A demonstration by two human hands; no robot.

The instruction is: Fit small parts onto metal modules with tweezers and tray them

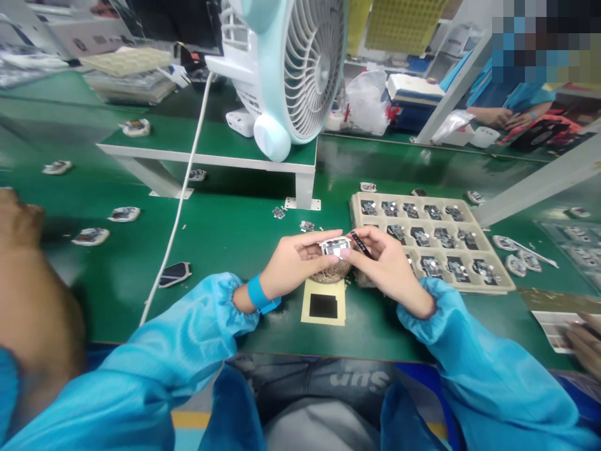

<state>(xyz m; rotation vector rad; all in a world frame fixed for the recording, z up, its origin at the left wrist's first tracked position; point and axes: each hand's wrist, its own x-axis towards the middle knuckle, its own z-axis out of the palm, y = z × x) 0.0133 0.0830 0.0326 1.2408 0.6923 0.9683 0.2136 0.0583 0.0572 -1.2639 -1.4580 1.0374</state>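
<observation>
My left hand (300, 257) is closed around a small white device housing (334, 247) with electronic parts showing inside. Fingers of my right hand (382, 263) are at the housing's right edge, and the same hand grips slim black tweezers (361, 243) with white lettering; their tips are hidden. Beneath the housing sits a round brownish pad (331, 274), partly covered by my hands. A yellow sheet with a black rectangle (323, 305) lies on the green table in front of it. To the right is a beige compartment tray (488, 289) holding several circuit boards.
A fan (310, 69) stands on a low green shelf (211, 153), its white cable (181, 200) crossing the table at left. Several housings (91, 236) lie about. A co-worker's arm (42, 288) is at left, another person's hand (585, 341) at right. A slanted post (539, 178) rises at right.
</observation>
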